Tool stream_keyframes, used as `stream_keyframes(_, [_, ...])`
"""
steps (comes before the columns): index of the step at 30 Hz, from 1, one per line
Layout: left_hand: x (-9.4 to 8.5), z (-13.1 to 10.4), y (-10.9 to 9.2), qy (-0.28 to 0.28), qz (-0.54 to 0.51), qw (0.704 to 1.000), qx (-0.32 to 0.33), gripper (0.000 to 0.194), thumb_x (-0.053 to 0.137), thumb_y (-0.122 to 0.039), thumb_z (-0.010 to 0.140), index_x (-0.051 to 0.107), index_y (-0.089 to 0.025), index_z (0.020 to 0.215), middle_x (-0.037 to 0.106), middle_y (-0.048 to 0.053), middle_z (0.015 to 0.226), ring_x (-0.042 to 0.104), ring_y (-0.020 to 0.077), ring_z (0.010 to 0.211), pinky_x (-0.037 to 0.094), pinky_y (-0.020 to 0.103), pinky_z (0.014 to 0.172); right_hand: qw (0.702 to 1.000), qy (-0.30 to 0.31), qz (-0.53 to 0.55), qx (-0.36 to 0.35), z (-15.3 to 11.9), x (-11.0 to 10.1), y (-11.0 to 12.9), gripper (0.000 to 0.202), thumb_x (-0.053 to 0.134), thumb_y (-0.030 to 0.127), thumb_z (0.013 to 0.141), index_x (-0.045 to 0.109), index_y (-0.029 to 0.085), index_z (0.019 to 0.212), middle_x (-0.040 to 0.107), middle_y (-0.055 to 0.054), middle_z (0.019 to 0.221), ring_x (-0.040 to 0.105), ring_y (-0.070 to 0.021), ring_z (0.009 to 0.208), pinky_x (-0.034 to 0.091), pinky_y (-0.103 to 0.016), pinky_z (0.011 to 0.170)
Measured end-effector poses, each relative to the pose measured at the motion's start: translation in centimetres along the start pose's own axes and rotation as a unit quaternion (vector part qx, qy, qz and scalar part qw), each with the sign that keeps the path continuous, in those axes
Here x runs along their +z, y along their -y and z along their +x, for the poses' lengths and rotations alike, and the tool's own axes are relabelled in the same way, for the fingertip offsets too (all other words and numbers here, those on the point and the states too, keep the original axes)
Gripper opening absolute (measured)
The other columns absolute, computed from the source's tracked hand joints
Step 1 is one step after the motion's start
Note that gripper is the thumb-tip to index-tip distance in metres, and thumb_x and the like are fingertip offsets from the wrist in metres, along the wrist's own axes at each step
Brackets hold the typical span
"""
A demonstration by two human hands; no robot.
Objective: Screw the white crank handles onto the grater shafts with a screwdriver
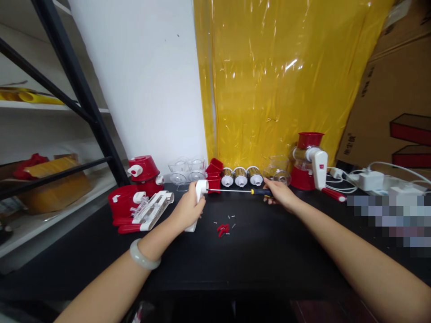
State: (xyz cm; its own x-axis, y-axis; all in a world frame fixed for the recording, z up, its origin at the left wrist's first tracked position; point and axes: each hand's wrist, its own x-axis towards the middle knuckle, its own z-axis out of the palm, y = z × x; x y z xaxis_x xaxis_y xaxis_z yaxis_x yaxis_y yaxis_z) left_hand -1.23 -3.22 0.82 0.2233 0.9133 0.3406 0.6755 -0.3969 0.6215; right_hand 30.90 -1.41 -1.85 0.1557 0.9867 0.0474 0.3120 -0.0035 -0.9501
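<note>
Wrapped in my left hand (189,207) is a white plastic part (202,186), held upright above the black table (262,260). My right hand (279,194) grips the dark handle of a long screwdriver (232,191), which lies level and points left. Its tip meets the upper end of the white part, or is very close to it; the exact contact is too small to tell. On the table below, between my hands, lie small red pieces (223,230) with several little screws (233,225) scattered around them.
Red housings (144,168) and white handle parts (156,211) stand at the left. Along the back are clear cups (186,170), red hoppers (214,175) and three mesh cylinders (240,176). An assembled red-and-white machine (305,168) and white chargers with cables (371,180) are at the right.
</note>
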Motion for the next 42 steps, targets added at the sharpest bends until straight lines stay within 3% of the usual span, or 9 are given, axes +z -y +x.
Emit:
stream_keyframes(3, [-0.2,0.0,-0.2,-0.011,0.018,1.0,0.013,0.041,0.044,-0.026,0.088,0.035,-0.015,0.126,0.06,-0.001,0.064,0.064,0.0201,0.05,0.049,0.029,0.053,0.991,-0.007,-0.131,-0.036,-0.8,-0.2,0.8,0.048,0.036,0.058,0.088,0.053,0.021,0.062,0.051,-0.001,0.04,0.047,-0.0151,0.039,0.034,-0.026,0.047])
stream_keyframes(7, [-0.6,0.0,-0.6,-0.001,0.018,1.0,0.008,0.042,0.044,-0.026,0.087,0.035,-0.015,0.126,0.06,-0.001,0.063,0.064,0.0204,0.049,0.049,0.028,0.053,0.956,-0.067,-0.222,-0.178,-1.2,-0.8,1.4,0.049,0.038,0.054,0.086,0.049,0.02,0.053,0.052,-0.002,0.045,0.053,-0.0173,0.052,0.035,-0.027,0.056])
stream_keyframes(15, [-1.0,0.0,-1.0,0.014,-0.031,0.999,-0.032,0.043,0.047,-0.026,0.085,0.036,-0.016,0.125,0.057,-0.003,0.058,0.062,0.021,0.045,0.049,0.028,0.046,0.905,-0.147,-0.254,-0.308,-1.8,-0.8,1.6,0.039,0.043,0.043,0.086,0.044,0.021,0.054,0.042,0.002,0.048,0.04,-0.0122,0.048,0.028,-0.027,0.053])
stream_keyframes(24, [-1.0,0.4,-0.3,0.056,-0.079,0.992,-0.082,0.041,0.05,-0.024,0.082,0.037,-0.019,0.121,0.055,-0.003,0.063,0.061,0.0191,0.049,0.05,0.027,0.045,0.862,-0.185,-0.262,-0.392,-2.9,-1.0,2.3,0.026,0.051,0.039,0.082,0.056,0.021,0.064,0.06,-0.003,0.058,0.054,-0.0157,0.054,0.036,-0.027,0.058])
stream_keyframes(28, [-0.3,0.6,0.2,0.069,-0.141,0.98,-0.121,0.04,0.05,-0.023,0.081,0.037,-0.021,0.119,0.056,-0.002,0.071,0.059,0.0163,0.049,0.051,0.028,0.044,0.859,-0.184,-0.243,-0.411,-3.2,-1.1,2.7,0.024,0.054,0.039,0.08,0.057,0.021,0.065,0.062,-0.005,0.062,0.056,-0.0163,0.058,0.039,-0.028,0.061])
stream_keyframes(32, [0.4,0.7,0.6,0.055,-0.124,0.985,-0.104,0.04,0.049,-0.024,0.083,0.036,-0.019,0.121,0.054,-0.002,0.067,0.06,0.0181,0.05,0.051,0.029,0.044,0.912,-0.151,-0.138,-0.355,-2.7,-1.1,2.7,0.026,0.057,0.043,0.078,0.058,0.02,0.065,0.063,-0.004,0.065,0.057,-0.0167,0.062,0.042,-0.029,0.063])
stream_keyframes(35, [0.7,0.5,0.6,0.02,-0.096,0.994,-0.056,0.043,0.048,-0.026,0.086,0.033,-0.017,0.126,0.054,-0.002,0.066,0.061,0.0192,0.051,0.05,0.029,0.045,0.974,-0.084,0.014,-0.211,-1.6,-1.2,2.2,0.033,0.055,0.052,0.077,0.056,0.02,0.065,0.057,-0.001,0.055,0.048,-0.0133,0.047,0.036,-0.026,0.048])
stream_keyframes(37, [0.8,0.2,0.4,0.004,-0.068,0.998,-0.02,0.045,0.046,-0.028,0.088,0.031,-0.016,0.13,0.057,0.0,0.069,0.062,0.0194,0.051,0.051,0.03,0.049,0.989,-0.036,0.076,-0.118,-1.0,-1.4,1.7,0.037,0.052,0.056,0.078,0.056,0.02,0.069,0.054,0.0,0.049,0.039,-0.0106,0.037,0.027,-0.024,0.04])
stream_keyframes(42, [0.5,-0.5,-0.5,-0.036,0.06,0.997,0.043,0.049,0.043,-0.031,0.091,0.032,-0.013,0.136,0.065,0.008,0.079,0.066,0.024,0.061,0.052,0.037,0.068,0.999,0.007,-0.044,-0.008,-0.6,-1.6,1.1,0.046,0.047,0.059,0.083,0.059,0.018,0.065,0.047,0.001,0.036,0.03,-0.0095,0.029,0.019,-0.024,0.036])
